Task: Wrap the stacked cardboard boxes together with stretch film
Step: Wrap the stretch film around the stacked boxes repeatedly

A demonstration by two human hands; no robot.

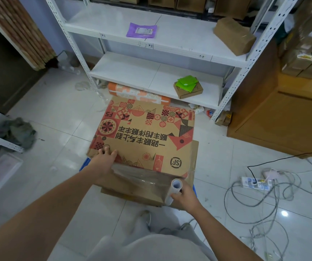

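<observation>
At the centre of the frame a stack of cardboard boxes (145, 146) sits on the tiled floor (57, 113), the top one printed with red and black patterns; a plainer box shows beneath it along the right and lower edges, and something blue peeks out at the lower left and right corners. The left hand (105, 155) lies flat on the top box near its lower left corner, fingers spread and pressing down, holding nothing. The right hand (184, 197) grips a roll of film (175, 187) at the lower right corner of the stack, fingers curled round the roll's tube. A clear sheet of film stretches from the roll leftward across the near side of the stack, reaching to just beside the left hand. Above the stack stands a white shelf (151, 72) carrying a small box (188, 89) with green packets on it. A power strip (257, 183) with tangled cables lies on the floor at the right.
</observation>
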